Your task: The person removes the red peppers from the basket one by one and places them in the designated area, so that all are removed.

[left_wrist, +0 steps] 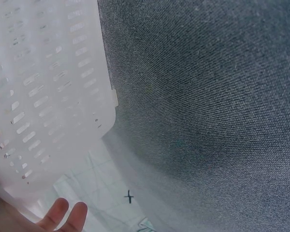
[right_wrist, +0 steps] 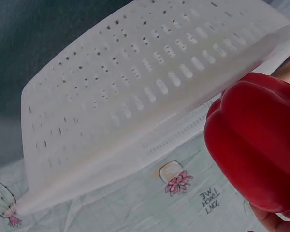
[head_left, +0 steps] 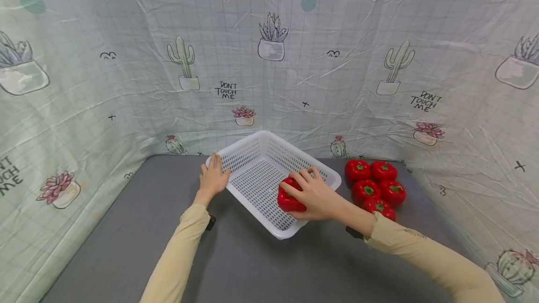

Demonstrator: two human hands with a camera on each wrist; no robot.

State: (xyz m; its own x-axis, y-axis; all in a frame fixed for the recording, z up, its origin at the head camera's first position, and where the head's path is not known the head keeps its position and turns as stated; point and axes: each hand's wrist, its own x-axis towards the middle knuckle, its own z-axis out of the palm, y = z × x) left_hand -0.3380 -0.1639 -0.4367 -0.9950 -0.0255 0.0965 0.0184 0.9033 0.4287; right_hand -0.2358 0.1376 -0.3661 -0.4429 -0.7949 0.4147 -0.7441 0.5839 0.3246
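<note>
My right hand (head_left: 315, 196) grips a red bell pepper (head_left: 289, 196) over the right part of a white perforated plastic basket (head_left: 248, 205). Its fingers spread across the pepper's top, with the thumb on the near side. From the right wrist, the pepper (right_wrist: 253, 140) fills the right side, in front of the basket's rim. My left hand (head_left: 212, 180) holds the basket's left corner, its thumb at the inner side of the rim. Two of its fingers (left_wrist: 75, 217) reach out past the rim in the left wrist view.
Several more red bell peppers (head_left: 366, 191) stand in a cluster on the grey tabletop (head_left: 168, 209), right of the basket. A pale curtain (head_left: 303, 83) printed with cacti hangs behind and along both sides.
</note>
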